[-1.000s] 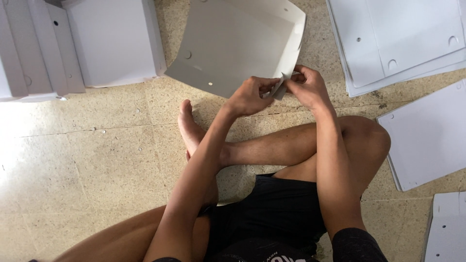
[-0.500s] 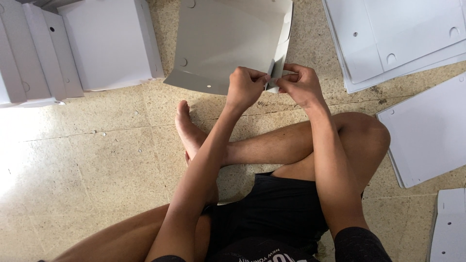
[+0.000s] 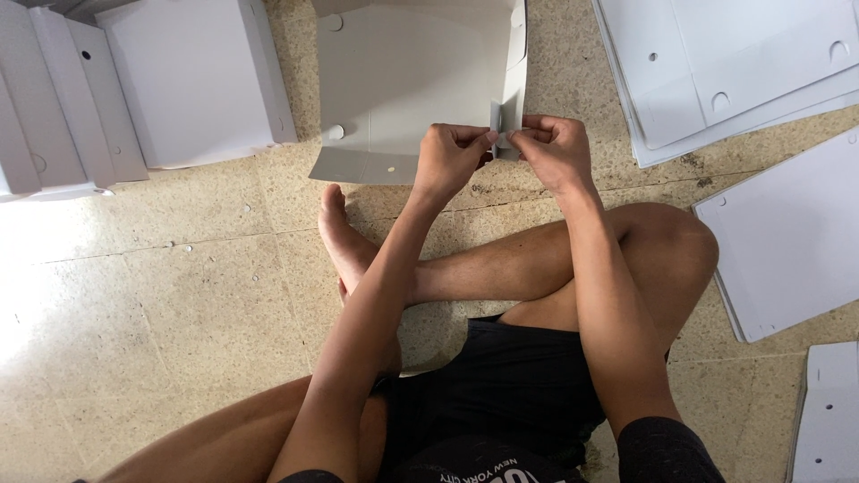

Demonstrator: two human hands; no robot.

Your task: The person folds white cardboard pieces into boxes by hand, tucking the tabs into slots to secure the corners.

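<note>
Box corner flap [image 3: 497, 121] behind fingertips

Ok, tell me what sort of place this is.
Probably a small workshop floor for folding cardboard boxes: speckled stone-tile floor, flat white box blanks stacked right, folded white boxes left, both hands pinching a half-folded box.

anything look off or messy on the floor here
Mostly tidy. Small white paper dots lie scattered on the speckled floor, likely punch-outs from the cardboard. The half-folded white box, pinched at its corner by the left hand and right hand, looks undamaged.
</note>
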